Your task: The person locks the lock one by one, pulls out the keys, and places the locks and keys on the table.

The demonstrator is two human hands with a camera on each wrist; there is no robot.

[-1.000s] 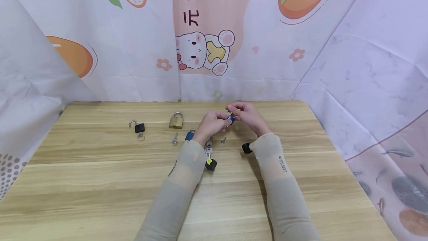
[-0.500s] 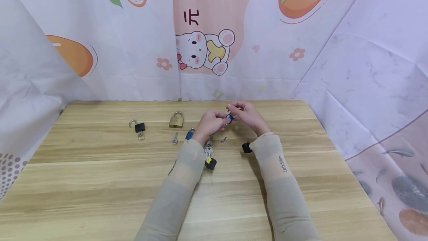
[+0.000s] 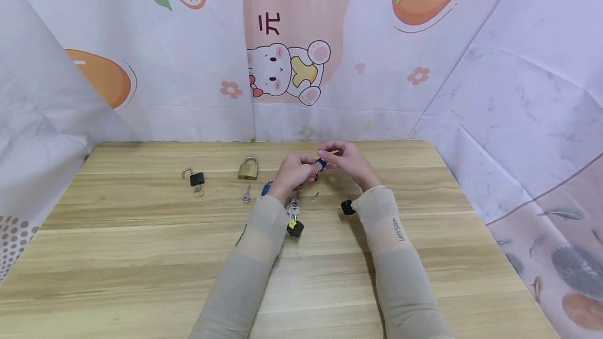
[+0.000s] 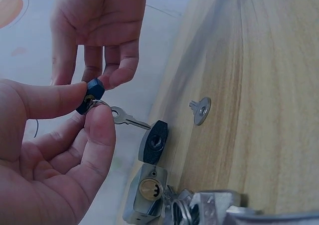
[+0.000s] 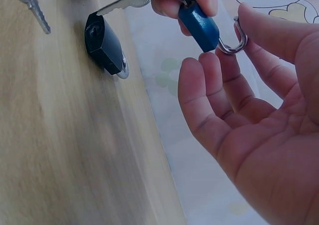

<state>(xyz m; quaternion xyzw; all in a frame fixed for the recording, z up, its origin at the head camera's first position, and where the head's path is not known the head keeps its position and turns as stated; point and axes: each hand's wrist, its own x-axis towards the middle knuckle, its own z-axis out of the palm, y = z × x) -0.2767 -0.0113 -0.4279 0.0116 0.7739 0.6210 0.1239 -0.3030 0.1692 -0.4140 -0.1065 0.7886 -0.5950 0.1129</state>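
My left hand (image 3: 290,174) pinches a small blue padlock (image 5: 199,25) between thumb and fingers. The padlock's shackle (image 5: 241,39) is swung out to one side, with a free end visible. Thumb and fingertips of my right hand (image 5: 254,115) are around that shackle. From a ring at the padlock hangs a silver key (image 4: 128,117). On the table below, a dark padlock (image 4: 155,142) lies hidden by my left hand in the head view. Another blue padlock (image 3: 267,188) is partly covered by my left wrist. A loose small key (image 3: 315,197) lies nearby.
A brass padlock (image 3: 247,171) and a loose key (image 3: 246,194) lie left of my hands. Farther left is a black padlock (image 3: 197,179) with its shackle open and a key attached. Bunched keys (image 3: 293,208) lie by my left wrist. A printed curtain (image 3: 202,88) hangs behind the table.
The held blue padlock has moved slightly left and its angle has changed. My right fingers have shifted a little with it; both forearms stay almost in place.
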